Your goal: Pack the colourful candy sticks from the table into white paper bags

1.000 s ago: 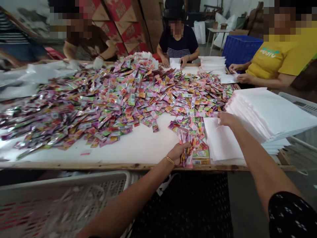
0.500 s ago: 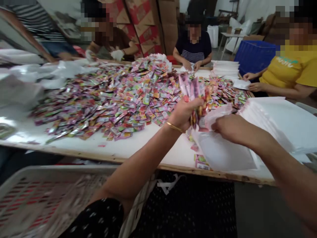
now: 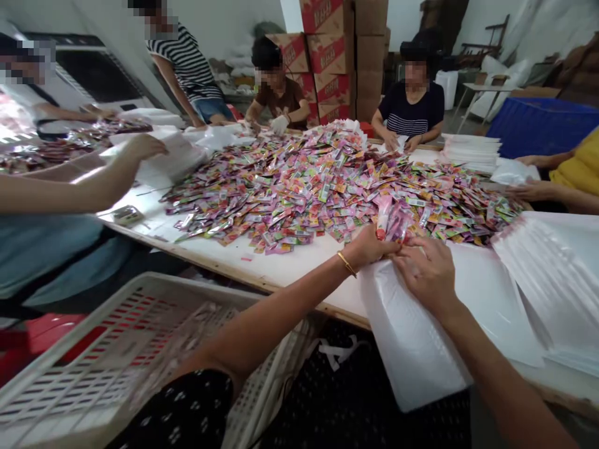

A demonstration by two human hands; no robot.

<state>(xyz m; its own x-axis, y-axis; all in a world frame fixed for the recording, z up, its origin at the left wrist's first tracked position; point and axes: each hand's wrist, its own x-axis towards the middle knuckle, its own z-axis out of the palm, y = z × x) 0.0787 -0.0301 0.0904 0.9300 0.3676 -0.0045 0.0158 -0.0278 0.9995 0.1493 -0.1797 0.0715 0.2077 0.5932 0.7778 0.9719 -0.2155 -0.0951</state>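
My left hand [image 3: 369, 246] grips a bunch of colourful sachets [image 3: 392, 221] and holds it at the mouth of a white bag [image 3: 412, 337]. My right hand [image 3: 428, 271] pinches the top edge of that bag, which hangs over the table's front edge. Just beyond both hands a big heap of the same pink, green and yellow sachets [image 3: 304, 181] covers the white table [image 3: 262, 265]. To the right of my right hand lies a stack of white bags [image 3: 556, 274].
A white slotted plastic crate [image 3: 107, 368] stands low at my left. Several other people sit or stand around the table; a co-worker's arm [image 3: 88, 184] reaches in from the left. More white bags [image 3: 470, 149] lie at the far right, a blue bin [image 3: 538, 121] behind.
My left hand brought the bunch of sachets down from mid-air to the white bag's mouth. My right hand pulled the bag toward the table edge. My view swung left.
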